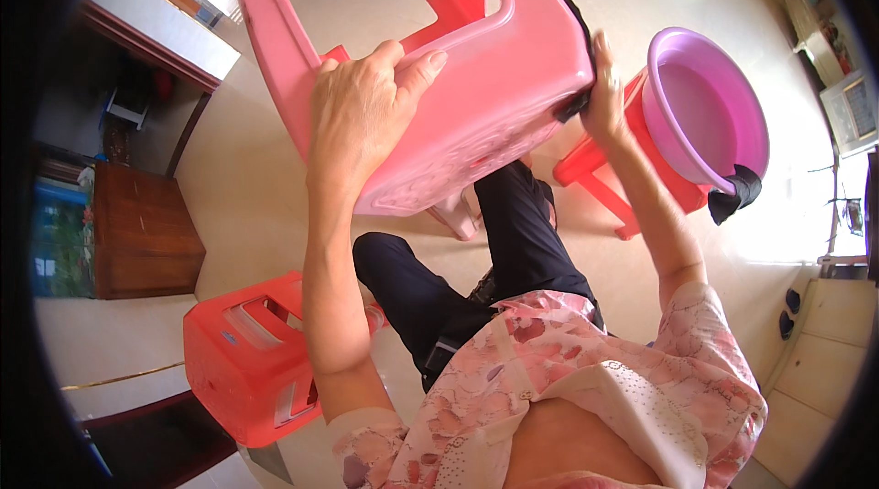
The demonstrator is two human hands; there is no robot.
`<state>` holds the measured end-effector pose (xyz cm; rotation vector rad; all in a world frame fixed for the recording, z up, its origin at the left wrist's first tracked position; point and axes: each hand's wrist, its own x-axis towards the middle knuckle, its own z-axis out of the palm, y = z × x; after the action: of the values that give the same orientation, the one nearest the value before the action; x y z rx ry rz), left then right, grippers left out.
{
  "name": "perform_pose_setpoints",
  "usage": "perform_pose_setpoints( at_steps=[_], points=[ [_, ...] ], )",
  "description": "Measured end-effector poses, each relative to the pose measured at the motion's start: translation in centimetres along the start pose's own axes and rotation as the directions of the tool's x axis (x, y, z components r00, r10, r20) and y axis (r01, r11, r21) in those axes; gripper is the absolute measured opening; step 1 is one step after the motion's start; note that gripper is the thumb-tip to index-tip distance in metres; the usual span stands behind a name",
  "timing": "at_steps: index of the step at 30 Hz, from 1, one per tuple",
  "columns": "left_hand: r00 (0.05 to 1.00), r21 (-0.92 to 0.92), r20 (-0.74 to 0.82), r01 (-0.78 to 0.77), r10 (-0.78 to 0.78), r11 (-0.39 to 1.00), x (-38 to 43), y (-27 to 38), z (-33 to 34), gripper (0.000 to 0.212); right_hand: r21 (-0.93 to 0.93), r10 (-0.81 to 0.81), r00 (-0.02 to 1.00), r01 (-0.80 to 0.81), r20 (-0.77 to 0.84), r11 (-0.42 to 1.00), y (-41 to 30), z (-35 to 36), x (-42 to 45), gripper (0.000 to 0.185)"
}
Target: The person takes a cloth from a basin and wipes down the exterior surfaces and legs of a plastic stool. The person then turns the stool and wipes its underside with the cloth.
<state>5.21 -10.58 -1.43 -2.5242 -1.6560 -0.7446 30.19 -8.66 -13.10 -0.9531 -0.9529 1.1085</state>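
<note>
A pink plastic stool point(474, 70) is tilted up in front of me, its patterned seat facing down towards my knees. My left hand point(360, 108) grips it at the edge of a side opening, with the thumb resting on the outer face. On the stool's right side, my right hand point(606, 94) presses a black cloth point(575, 106) against the plastic. Part of that cloth is hidden behind the fingers. To the right, a purple basin point(752, 101) holding cloudy water stands on a red plastic stool point(601, 195). Another black cloth point(736, 194) hangs over the basin's rim.
Another red plastic stool point(233, 365) stands on the floor to my left. Beyond it is a brown wooden cabinet point(144, 235) by the wall. Dark slippers point(792, 301) lie at the right near pale cabinets point(820, 345). Pale floor tiles point(240, 194) surround me.
</note>
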Motion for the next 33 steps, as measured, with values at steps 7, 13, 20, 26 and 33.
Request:
perform_pose_setpoints(
  at_steps=[7,13,20,26,33],
  points=[
    [0.995,0.013,-0.091,-0.034,0.035,0.999,0.1,-0.9,0.2,0.050,0.076,-0.084,0.952,0.111,-0.296,0.991,3.6,1.8,-1.2,0.053],
    [0.991,0.166,-0.097,0.107,-0.091,0.980,3.2,0.8,2.5,0.052,0.130,-0.099,0.908,0.165,-0.408,0.978,5.5,2.0,8.8,0.057],
    [0.954,0.163,0.266,0.096,-0.138,0.982,8.4,0.5,2.8,0.057,0.088,-0.321,0.915,0.350,-0.243,0.933,8.1,4.9,11.3,0.054],
    [0.930,0.019,0.293,0.228,-0.223,0.973,9.1,-2.8,3.7,0.059,-0.324,-0.492,0.869,0.480,0.050,0.815,11.3,12.9,-2.9,0.059],
    [0.924,0.056,0.268,0.268,-0.273,0.962,9.6,-1.6,4.0,0.059,-0.350,-0.676,0.735,0.650,0.062,0.675,6.4,11.6,-0.7,0.061]
  ],
)
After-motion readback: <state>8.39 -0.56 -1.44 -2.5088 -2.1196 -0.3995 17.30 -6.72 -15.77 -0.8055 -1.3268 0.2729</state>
